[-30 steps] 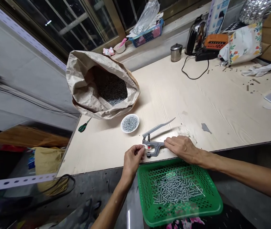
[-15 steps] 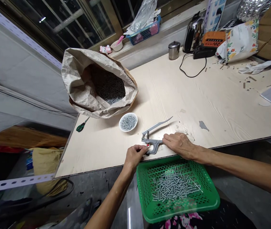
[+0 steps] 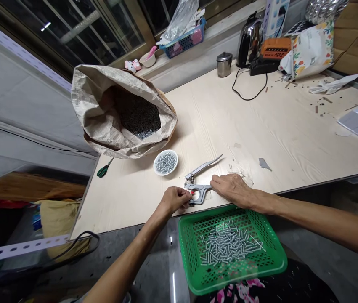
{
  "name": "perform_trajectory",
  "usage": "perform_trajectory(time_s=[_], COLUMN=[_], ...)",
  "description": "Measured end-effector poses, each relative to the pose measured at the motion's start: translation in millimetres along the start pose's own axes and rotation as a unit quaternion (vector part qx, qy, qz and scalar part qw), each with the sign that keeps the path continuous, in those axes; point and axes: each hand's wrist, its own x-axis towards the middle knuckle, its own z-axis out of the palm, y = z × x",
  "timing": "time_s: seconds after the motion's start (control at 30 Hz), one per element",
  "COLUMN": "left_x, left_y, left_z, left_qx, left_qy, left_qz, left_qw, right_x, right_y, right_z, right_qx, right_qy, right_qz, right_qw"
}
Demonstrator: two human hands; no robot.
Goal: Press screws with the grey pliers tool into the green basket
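Observation:
A grey metal hand press (image 3: 199,180) with a long raised lever lies near the front edge of the pale wooden table (image 3: 261,126). My left hand (image 3: 175,198) is pinched at the tool's jaw, holding something too small to make out. My right hand (image 3: 232,189) lies on the tool's lower handle, fingers curled over it. A small white bowl (image 3: 165,162) of small metal parts sits just behind the tool. Below my hands, a green plastic basket (image 3: 229,248) holds several small silvery springs or screws.
A big open paper sack (image 3: 118,113) of dark metal parts stands at the table's back left, green-handled scissors (image 3: 104,169) beside it. A kettle (image 3: 250,38), a steel cup (image 3: 224,64), an orange box and a black cable sit at the back right.
The view has shifted slightly, so everything sits a little further left and up. My hands stay at the press, the left one still pinched at the jaw.

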Motion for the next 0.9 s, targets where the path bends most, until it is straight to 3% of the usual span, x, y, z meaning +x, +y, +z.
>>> perform_trajectory(time_s=[0.2,0.37,0.43,0.57,0.7,0.9], left_x=[-4,-14,-17,-14,-6,-6], left_y=[15,13,8,1,1,4], left_z=[-4.1,6.1,9.7,6.5,-2.4,-1.7], left_qx=[-0.024,0.088,0.086,0.004,-0.02,-0.014], left_qy=[-0.036,0.054,0.057,-0.007,-0.078,-0.098], left_qz=[-0.052,0.036,0.038,-0.036,-0.048,-0.07], left_qw=[0.998,0.994,0.994,0.999,0.996,0.993], right_x=[-2,-3,-3,-1,0,-3], right_y=[0,-1,-1,0,1,1], right_z=[1,1,-1,-4,-4,2], right_qx=[0.01,0.01,0.015,0.018,0.016,0.013], right_qy=[0.004,0.013,0.005,-0.012,-0.005,0.011], right_qz=[-0.007,0.0,0.003,0.003,0.0,-0.018], right_qw=[1.0,1.0,1.0,1.0,1.0,1.0])
